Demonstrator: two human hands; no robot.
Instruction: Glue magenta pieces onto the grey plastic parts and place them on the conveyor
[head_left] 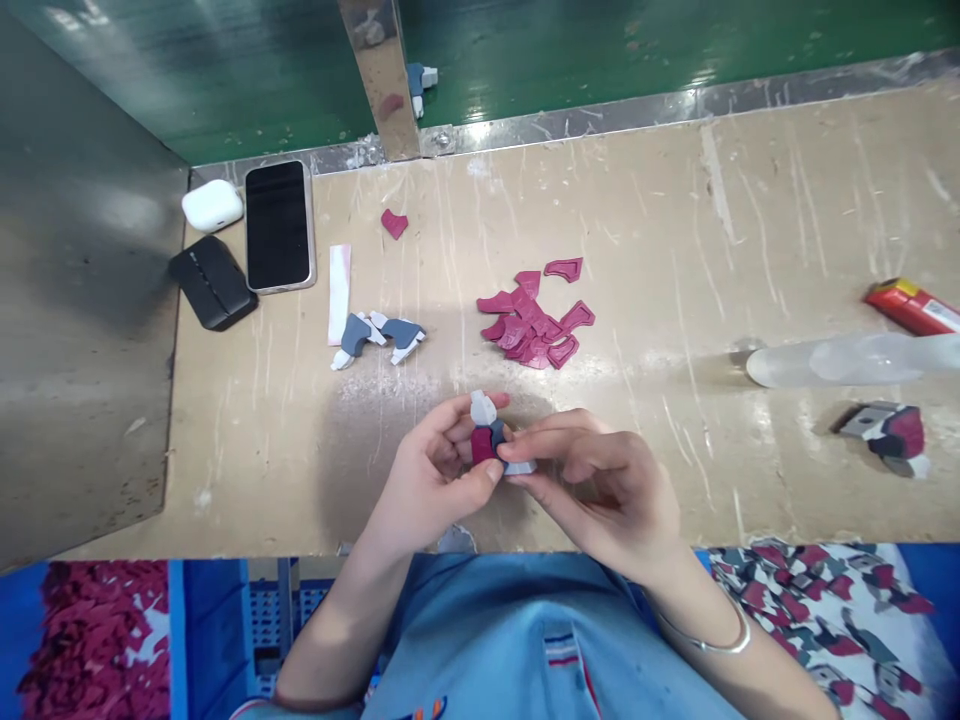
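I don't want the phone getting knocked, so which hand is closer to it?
Left. The left hand is closer to the body than the phone and off to its right; the right hand is farther right.

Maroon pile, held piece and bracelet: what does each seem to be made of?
Maroon pile: probably moulded plastic with a low sheen; the pieces are evenly coloured, some with crisp raised rims.
Held piece: likely hard plastic too, fairly matte, with clean-edged maroon, dark grey and pale grey sections.
Bracelet: apparently polished, silver-coloured metal, judging by its bright highlights; which metal can't be told.
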